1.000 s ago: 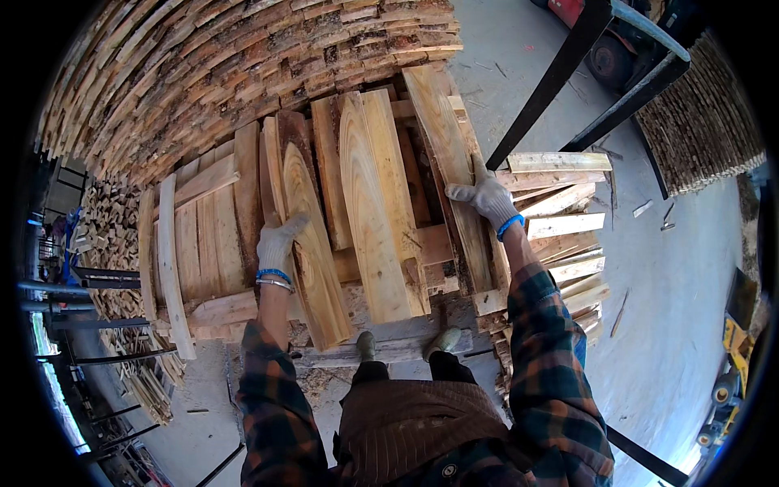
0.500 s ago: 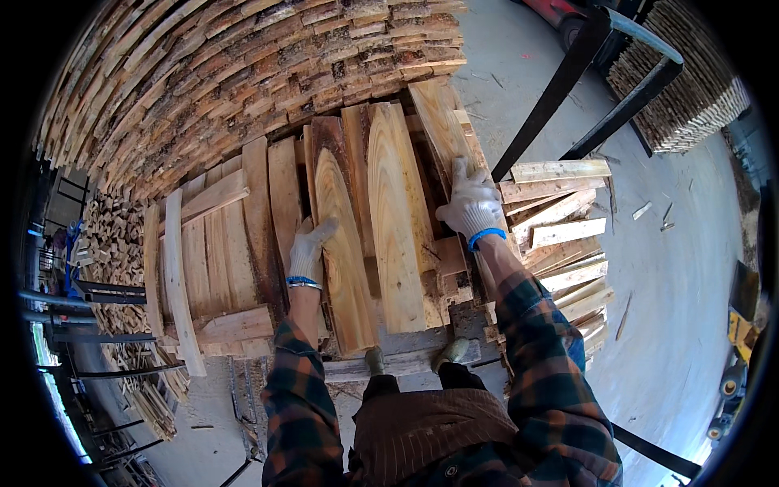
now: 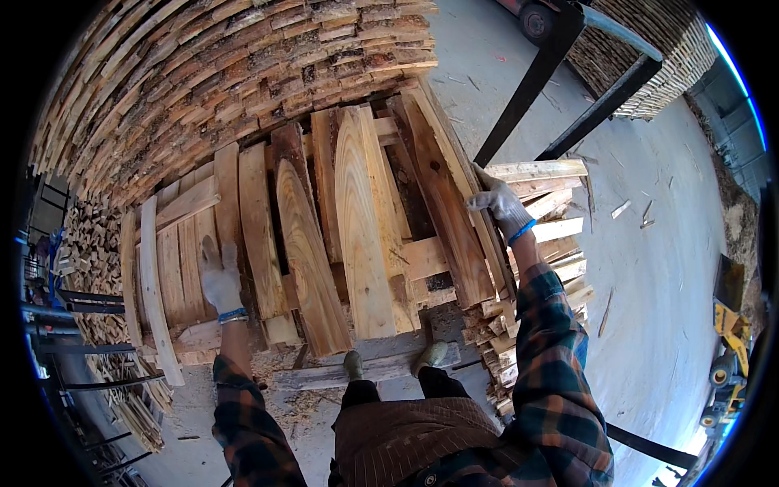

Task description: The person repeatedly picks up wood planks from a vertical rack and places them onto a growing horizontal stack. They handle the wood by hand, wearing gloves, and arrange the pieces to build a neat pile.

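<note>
Two white-gloved hands, well apart. Left hand spread loosely over flat pale boards at the left, back of glove uppermost, palm out of sight; cannot tell contact from a slight hover.

Right hand at the outer edge of a long narrow board, far right of the row. Thumb out across the wood, remaining fingers partly lost beyond the edge; cannot tell a firm grip from a mere rest. Likewise uncertain: exact tilt of this board, with only a narrow pale face and dark edge in view.

Just inside it, a brown board with one dark knot. Further left, near the middle, a pale board with arched grain, then a bark-edged board. Crosspiece visible only through gaps; lower supports mostly hidden.

Beyond the row, a tall stack of boards, cut off by the dark fisheye rim. Upper right, a dark metal bar, slanting; past it, a wheel with the vehicle body mostly out of frame. Yellow machine at the right rim, bent and partial. Left margin too dim for detail.
</note>
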Demonstrator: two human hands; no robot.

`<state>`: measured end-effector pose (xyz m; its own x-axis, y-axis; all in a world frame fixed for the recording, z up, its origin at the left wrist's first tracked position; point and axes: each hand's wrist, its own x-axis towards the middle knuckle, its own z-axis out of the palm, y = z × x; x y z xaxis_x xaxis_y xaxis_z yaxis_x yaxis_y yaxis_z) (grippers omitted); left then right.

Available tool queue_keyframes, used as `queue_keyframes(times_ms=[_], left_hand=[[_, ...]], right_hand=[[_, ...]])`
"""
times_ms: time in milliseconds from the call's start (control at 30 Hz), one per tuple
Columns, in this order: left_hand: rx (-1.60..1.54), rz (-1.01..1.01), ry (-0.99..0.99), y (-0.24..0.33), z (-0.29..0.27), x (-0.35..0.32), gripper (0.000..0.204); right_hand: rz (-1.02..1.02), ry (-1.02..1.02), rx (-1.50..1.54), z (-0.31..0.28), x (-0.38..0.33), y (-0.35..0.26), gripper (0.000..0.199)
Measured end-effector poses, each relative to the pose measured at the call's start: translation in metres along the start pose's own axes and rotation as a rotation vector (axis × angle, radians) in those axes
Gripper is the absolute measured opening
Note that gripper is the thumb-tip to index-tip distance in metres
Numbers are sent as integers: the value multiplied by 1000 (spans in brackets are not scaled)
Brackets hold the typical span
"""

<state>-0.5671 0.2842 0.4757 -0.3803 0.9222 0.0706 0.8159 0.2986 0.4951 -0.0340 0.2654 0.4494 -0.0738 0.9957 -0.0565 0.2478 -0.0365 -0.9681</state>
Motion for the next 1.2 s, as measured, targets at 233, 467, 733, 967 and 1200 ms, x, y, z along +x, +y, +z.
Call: queue_keyframes(times_ms=[233,467,733,967,1200], left_hand=[[448,177,-33,-46,45,8,69],[421,183,2,-30,46,1,70],[501,191,39,-35,44,-3,71],[493,245,82,-31,48,0,66],[496,166,-2,-33,43,-1,70]], right_hand=[[-9,-106,72,72,8,-14,118],[-89,-49,261,97,23,17,101],[499,187,-748,91,25,-76,109],[359,183,-682,97,34,-76,93],[317,318,-747,49,11,-33,69]])
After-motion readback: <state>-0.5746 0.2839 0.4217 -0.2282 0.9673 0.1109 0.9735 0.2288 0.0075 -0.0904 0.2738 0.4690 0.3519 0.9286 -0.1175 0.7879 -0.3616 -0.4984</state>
